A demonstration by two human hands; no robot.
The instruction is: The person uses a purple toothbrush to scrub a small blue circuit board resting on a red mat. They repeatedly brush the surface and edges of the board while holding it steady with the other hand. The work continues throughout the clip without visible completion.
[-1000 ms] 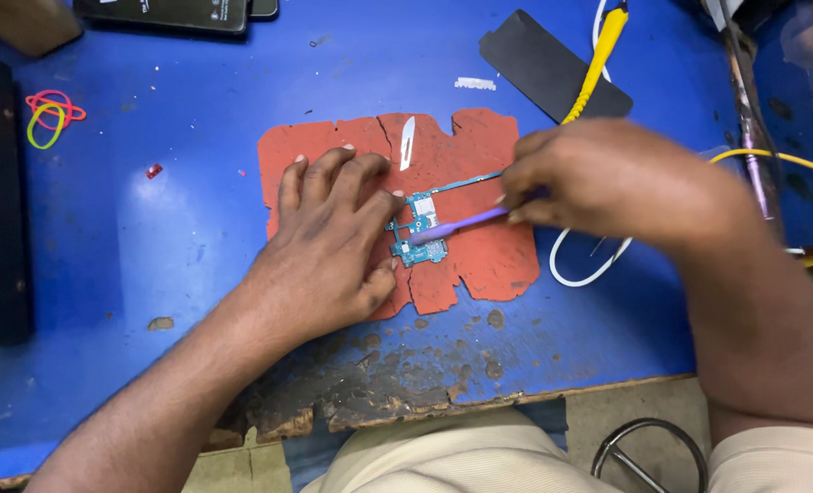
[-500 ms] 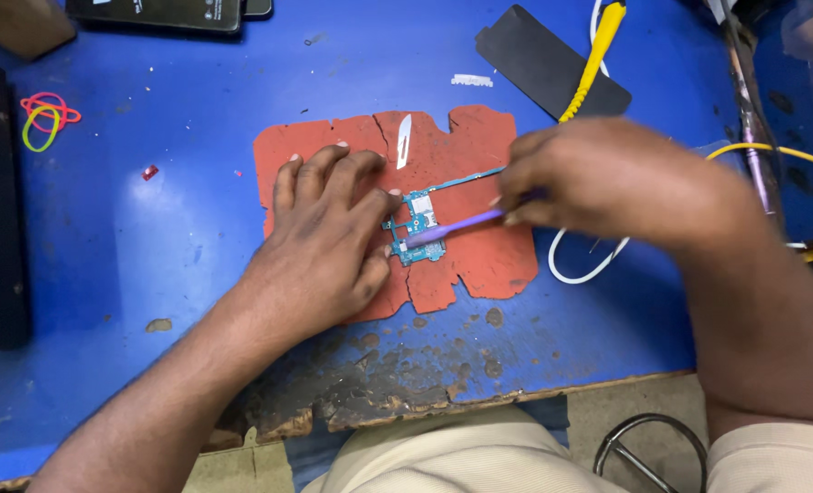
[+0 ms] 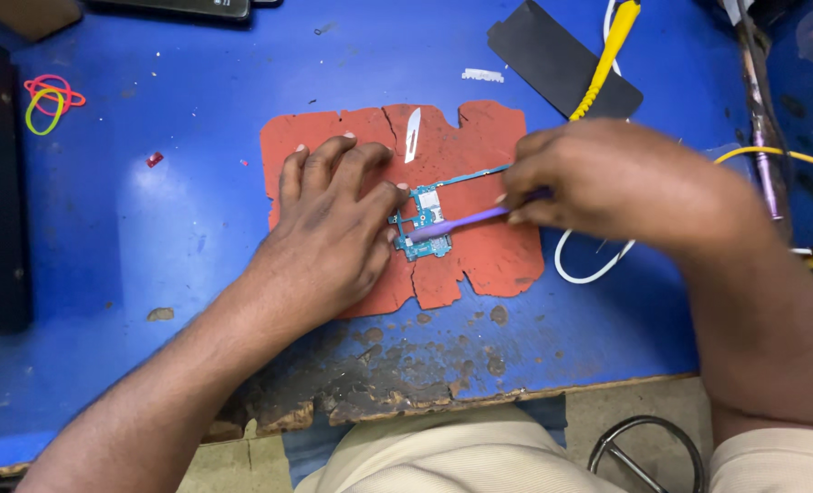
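A worn blue bench (image 3: 151, 228) filled the view, its front edge chipped and stained. At far left lay coloured rubber bands (image 3: 49, 99). On a cracked red mat (image 3: 498, 260) the left hand (image 3: 333, 233) lay flat, fingers spread, its fingertips pinning a small teal circuit board (image 3: 422, 222) near the mat's middle. The right hand (image 3: 607, 187) pinched a purple tool (image 3: 466, 220), tip on the board. A loose blade (image 3: 412, 135) rested above, a black pad (image 3: 552, 57) and yellow tool (image 3: 607, 50) further right. Work on the bare board looked midway; nothing appeared lifted off yet.
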